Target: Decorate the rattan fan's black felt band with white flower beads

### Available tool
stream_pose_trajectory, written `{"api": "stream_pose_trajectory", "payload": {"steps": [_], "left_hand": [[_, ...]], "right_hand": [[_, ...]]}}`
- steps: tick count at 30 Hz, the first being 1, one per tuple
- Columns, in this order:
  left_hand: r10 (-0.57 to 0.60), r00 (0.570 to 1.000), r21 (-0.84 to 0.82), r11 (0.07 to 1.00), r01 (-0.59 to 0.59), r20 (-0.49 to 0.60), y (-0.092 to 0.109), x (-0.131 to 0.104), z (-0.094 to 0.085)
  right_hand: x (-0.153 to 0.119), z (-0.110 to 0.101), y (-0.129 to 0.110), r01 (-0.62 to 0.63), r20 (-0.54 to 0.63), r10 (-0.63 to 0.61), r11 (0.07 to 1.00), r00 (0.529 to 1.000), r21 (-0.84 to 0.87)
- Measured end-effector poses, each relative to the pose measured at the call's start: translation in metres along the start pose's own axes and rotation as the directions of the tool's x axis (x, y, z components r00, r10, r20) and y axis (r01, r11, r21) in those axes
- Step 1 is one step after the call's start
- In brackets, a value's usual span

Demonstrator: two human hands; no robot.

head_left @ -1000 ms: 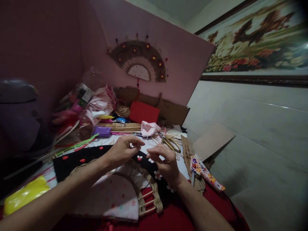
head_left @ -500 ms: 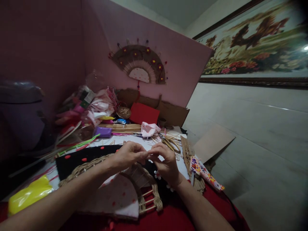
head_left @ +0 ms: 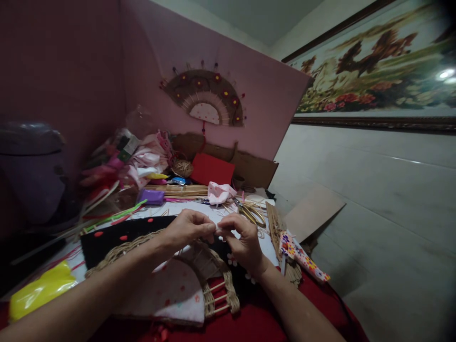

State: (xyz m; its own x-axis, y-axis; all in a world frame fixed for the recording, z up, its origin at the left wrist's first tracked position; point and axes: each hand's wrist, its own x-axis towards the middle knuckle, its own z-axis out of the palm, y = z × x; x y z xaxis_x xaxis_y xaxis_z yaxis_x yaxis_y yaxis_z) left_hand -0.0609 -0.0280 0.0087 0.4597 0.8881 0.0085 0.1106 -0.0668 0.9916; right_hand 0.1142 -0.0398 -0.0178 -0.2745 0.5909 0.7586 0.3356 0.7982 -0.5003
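Note:
My left hand (head_left: 189, 228) and my right hand (head_left: 244, 239) meet fingertip to fingertip above a half-round fan. Both are closed in a pinch on a small white piece (head_left: 218, 228), mostly hidden by the fingers. Below them, the fan has a black outer band (head_left: 137, 227) with red dots, woven twine rows (head_left: 228, 280) over thin sticks, and a white spotted centre (head_left: 180, 289). Small white flowers (head_left: 232, 259) sit on the black band beside my right hand. My forearms cover parts of the fan.
Gold-handled scissors (head_left: 252, 213), a purple packet (head_left: 151, 197), bundled sticks (head_left: 185, 190) and a twine ball (head_left: 182, 167) lie behind. A yellow packet (head_left: 41, 289) is at left, flowered cloth (head_left: 302, 256) at right. Another fan (head_left: 206, 97) hangs on the pink board.
My fingertips have drawn slightly apart, and a small white piece now shows between them. The whole view has shifted a little; the fan stays in place.

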Motion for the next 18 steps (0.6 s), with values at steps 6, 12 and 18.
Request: {"api": "stream_pose_trajectory", "payload": {"steps": [6,12,18], "left_hand": [[-0.027,0.999,-0.059,0.998,0.025,-0.022,-0.002,0.001,0.002],[-0.031,0.999,-0.045,0.999,0.03,-0.02,-0.005,0.001,0.004],[0.019,0.996,0.054,0.998,-0.014,-0.09,-0.011,0.004,0.007]], "right_hand": [[0.0,0.001,0.002,-0.037,0.002,0.037,0.999,0.999,-0.029],[-0.001,0.001,0.003,0.005,0.081,-0.002,0.999,0.997,-0.034],[-0.001,0.002,0.0,0.046,0.148,-0.037,0.997,0.988,-0.054]]}}
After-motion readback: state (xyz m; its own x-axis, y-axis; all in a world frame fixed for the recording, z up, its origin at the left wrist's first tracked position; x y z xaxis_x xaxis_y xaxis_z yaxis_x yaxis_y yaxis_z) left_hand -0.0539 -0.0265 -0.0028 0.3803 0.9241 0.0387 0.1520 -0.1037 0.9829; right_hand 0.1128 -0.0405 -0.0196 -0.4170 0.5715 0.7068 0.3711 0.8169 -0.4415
